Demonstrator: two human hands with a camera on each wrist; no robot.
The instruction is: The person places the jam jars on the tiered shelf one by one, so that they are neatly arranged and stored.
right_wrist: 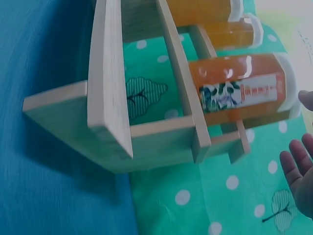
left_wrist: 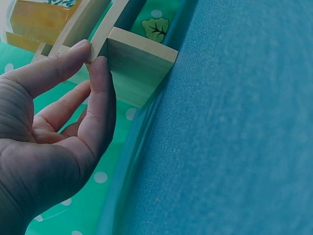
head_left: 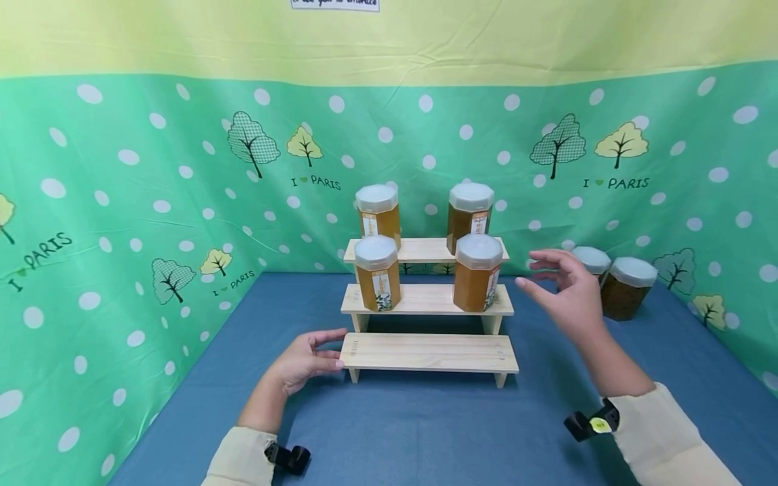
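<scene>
A three-step wooden shelf [head_left: 429, 352] stands on the blue cloth. On its top step are two honey jars, a left one [head_left: 378, 210] and a right one [head_left: 471, 214], both with whitish lids. The middle step carries two more, a left jar [head_left: 378, 275] and a right jar [head_left: 477, 275]. My left hand [head_left: 304, 361] pinches the left end of the bottom step between thumb and finger, as the left wrist view [left_wrist: 63, 112] confirms. To the right of the shelf my right hand [head_left: 568, 297] hangs in the air, fingers apart, holding nothing.
Behind my right hand, two darker jars stand on the table, one [head_left: 627, 287] in plain view and one [head_left: 591, 260] partly hidden by the hand. A green dotted curtain [head_left: 425, 148] closes off the back and sides.
</scene>
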